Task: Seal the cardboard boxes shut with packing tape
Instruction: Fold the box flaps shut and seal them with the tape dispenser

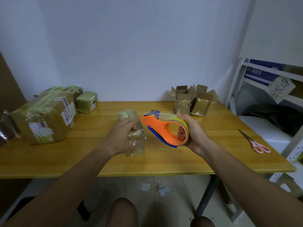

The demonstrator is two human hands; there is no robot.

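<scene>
Orange tape dispenser clasped in right hand, fingers through its core; left hand wraps small taped box on bench; scissors at 3 o'clock.

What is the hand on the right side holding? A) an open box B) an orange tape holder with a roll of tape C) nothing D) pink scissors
B: the right hand grips the orange tape dispenser, while the pink scissors lie untouched on the table.
</scene>
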